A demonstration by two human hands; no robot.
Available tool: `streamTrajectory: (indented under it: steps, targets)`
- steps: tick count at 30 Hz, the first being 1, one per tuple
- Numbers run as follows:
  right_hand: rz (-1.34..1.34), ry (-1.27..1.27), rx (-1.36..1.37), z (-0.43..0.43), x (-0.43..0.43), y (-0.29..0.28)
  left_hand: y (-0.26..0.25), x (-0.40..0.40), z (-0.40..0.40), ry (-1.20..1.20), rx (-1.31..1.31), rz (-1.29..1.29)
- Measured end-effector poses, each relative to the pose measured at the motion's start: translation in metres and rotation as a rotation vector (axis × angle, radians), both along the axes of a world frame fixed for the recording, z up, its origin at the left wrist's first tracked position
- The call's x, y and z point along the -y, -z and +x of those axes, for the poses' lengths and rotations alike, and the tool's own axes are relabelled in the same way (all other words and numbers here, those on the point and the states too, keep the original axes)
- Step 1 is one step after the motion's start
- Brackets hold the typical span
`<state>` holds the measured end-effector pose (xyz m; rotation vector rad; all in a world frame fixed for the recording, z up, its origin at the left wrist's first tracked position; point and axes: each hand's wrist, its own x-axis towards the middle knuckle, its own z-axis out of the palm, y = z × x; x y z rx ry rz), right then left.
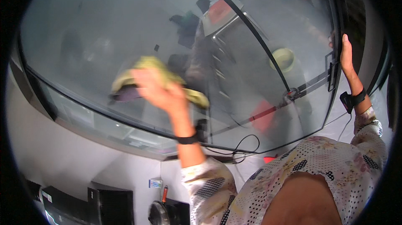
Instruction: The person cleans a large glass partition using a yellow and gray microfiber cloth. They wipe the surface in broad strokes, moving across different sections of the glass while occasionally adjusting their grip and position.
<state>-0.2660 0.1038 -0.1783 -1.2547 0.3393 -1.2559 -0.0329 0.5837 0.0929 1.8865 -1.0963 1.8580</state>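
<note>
My left hand [158,88] presses a yellow cloth [147,63] with a dark underside against a large glass panel [94,33]. Both hand and cloth are blurred. A black band circles that wrist. On the right, my right hand [346,54] holds the dark-framed edge of the glass door [336,71], its thumb pointing up. Fingertips show faintly through the glass beyond that edge. A black device [352,100] with a thin cable is strapped to the right wrist.
A pale yellow bucket [285,58] and a table [210,27] with a red top item appear in the glass, through it or reflected. A looped black cable [248,140] lies by the door's bottom edge. Black box-shaped cases [111,206] and an orange-handled tool [165,193] stand lower left.
</note>
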Motion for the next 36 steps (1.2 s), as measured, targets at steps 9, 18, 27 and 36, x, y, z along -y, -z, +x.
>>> streamTrajectory:
  steps: [9, 18, 27, 36]
  targets:
    - [-0.507, 0.519, -0.315, -0.021, 0.009, 0.016, 0.294, 0.065, -0.112, 0.218, -0.782, 0.279]
    - [-0.303, -0.897, -0.117, -0.031, -0.160, 0.010, 0.274, 0.147, -0.194, 0.703, -1.351, -0.410]
    - [-0.004, -0.831, -0.091, 0.005, -0.182, -0.100, 0.245, 0.068, -0.199, 1.152, -1.473, -0.328]
    - [-1.251, 1.000, 0.392, 0.065, -0.146, -0.420, 0.350, -0.091, -0.161, 0.735, -1.633, -0.602]
